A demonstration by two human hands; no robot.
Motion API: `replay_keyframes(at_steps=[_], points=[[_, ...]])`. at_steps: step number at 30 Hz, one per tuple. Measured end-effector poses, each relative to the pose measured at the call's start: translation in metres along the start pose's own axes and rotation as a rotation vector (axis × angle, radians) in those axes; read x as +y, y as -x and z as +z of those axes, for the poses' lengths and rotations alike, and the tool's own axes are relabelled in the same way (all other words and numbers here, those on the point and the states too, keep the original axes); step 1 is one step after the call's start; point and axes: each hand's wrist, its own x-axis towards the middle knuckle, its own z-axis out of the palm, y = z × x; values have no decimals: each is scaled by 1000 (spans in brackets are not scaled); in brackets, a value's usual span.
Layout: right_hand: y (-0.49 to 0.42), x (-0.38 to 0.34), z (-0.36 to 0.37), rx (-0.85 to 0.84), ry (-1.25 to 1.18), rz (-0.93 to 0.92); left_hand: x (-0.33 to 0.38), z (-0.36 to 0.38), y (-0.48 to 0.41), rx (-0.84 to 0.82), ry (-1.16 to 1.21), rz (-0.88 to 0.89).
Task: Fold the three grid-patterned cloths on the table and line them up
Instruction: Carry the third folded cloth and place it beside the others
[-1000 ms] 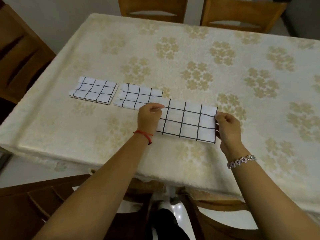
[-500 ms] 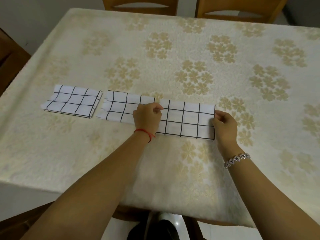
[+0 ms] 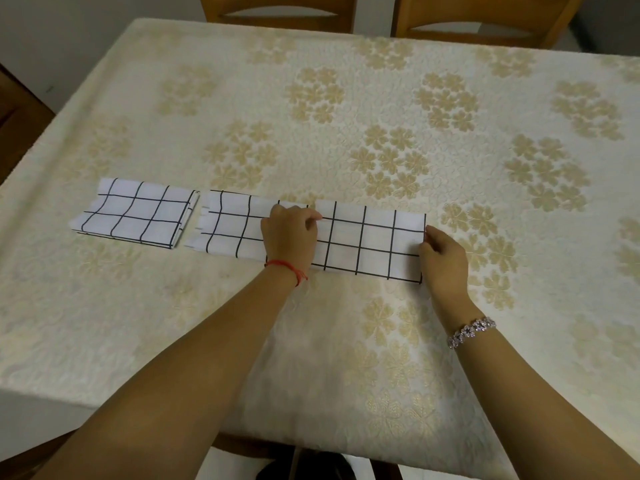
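Three grid-patterned cloths lie in one row on the table (image 3: 173, 323), which has a cream floral tablecloth. The row is closer to the near edge than to the far edge.

- Left cloth (image 3: 136, 213): folded and flat, nearest the table's left edge. Its stacked layers show along its right side, and no hand is on it.
- Middle cloth (image 3: 232, 225): folded and flat, just beside the left cloth with a narrow strip of tablecloth between them. Its right end is under the left hand.
- Left hand (image 3: 291, 233): fingers curled, thumb and fingertips pinching the left end of the right cloth near its far corner. There is a red string bracelet (image 3: 287, 268) on the wrist. The hand covers most of the joint, so it is not possible to tell whether the middle and right cloths touch.
- Right cloth (image 3: 367, 240): flat on the table, longer than the other two, and roughly in line with them.
- Right hand (image 3: 443, 261): fingers curled, pinching the right edge of the right cloth. There is a beaded bracelet (image 3: 471, 331) on the wrist.

Two wooden chairs (image 3: 277, 8) (image 3: 485, 15) stand at the table's far edge.
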Motion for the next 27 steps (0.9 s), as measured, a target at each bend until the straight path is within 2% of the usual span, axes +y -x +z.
replay_keyframes(at_steps=[7, 19, 27], points=[[-2, 1, -3, -78, 3, -26, 3, -4, -1, -24, -69, -44], [11, -9, -3, -52, 9, 15, 1, -8, 18, -125, -155, 20], [18, -3, -8, 29, -4, 25, -17, -34, 35, 60, 29, -19]])
